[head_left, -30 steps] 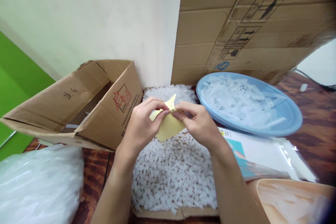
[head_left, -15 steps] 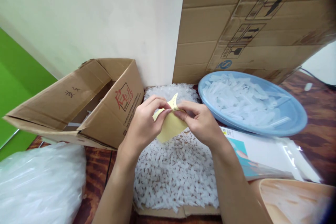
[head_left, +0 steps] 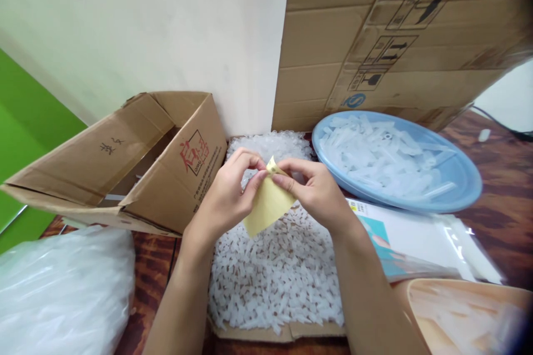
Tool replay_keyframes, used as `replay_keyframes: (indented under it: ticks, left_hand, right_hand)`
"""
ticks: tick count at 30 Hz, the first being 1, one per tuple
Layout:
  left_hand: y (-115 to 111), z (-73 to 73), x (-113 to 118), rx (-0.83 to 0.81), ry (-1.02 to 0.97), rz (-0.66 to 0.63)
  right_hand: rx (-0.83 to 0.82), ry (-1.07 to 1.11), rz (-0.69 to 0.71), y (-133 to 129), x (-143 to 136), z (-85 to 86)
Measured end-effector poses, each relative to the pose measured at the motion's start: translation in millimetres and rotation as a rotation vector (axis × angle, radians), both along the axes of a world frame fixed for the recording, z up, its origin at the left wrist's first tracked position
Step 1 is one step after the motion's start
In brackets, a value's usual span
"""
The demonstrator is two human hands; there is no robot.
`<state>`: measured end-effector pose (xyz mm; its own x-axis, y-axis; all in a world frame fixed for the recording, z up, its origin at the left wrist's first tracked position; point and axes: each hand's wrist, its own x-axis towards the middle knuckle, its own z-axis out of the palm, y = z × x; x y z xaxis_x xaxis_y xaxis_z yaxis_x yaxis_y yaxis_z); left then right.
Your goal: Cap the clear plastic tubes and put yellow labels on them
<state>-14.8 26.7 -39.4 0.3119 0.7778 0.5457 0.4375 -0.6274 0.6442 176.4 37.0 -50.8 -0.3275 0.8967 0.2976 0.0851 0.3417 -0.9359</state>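
I have a yellow paper (head_left: 270, 208) up in the air in front of me, over a wide spread of little white plastic bits (head_left: 275, 283). My left hand (head_left: 231, 188) and my right hand (head_left: 318, 191) both pinch its top edge, thumbs and fingers pressed close, the two hands nearly touching. The top tip curls up between them and the rest hangs down. I think it is very light and bendy, and could crease or rip if pulled hard, so a soft pinch at the edge seems best. The bits look light and maybe slippery. An open brown box (head_left: 170, 177) stands on my left, with a puffy plastic bag (head_left: 66, 283) nearer me. On my right are a blue basin (head_left: 472, 186) of clear pieces, a flat packet (head_left: 420, 238) and an orange tub (head_left: 410, 294). They could bump my elbows if I swing wide. A big carton (head_left: 325, 39) blocks the back.
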Motion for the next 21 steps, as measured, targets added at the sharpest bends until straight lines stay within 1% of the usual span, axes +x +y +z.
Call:
replay_keyframes:
  ticks: [3, 9, 11, 14, 16, 21]
  left_hand:
    - [0.1, -0.4, -0.7, -0.004, -0.039, -0.014]
    - [-1.4, 1.8, -1.2, -0.043, -0.105, -0.016]
    - [-3.3, 4.7, -0.2, -0.048, -0.089, -0.004]
    - [-6.8, 8.8, 2.9, -0.041, -0.056, 0.003]
    - [-8.6, 9.4, 5.4, -0.039, -0.042, 0.000]
    - [-7.1, 3.7, 10.0, -0.027, -0.005, -0.004]
  right_hand:
    - [-0.043, -0.012, -0.005, 1.3, 2.0, -0.1]
    - [-0.055, -0.186, -0.133, 5.3, 6.8, -7.2]
    - [-0.019, -0.224, -0.146, 5.3, 6.6, -8.7]
    - [0.066, -0.213, -0.109, 4.5, 4.4, -8.8]
    - [0.086, -0.195, -0.070, 3.7, 1.9, -8.4]
    - [0.156, -0.236, -0.056, 2.5, -4.0, -8.3]
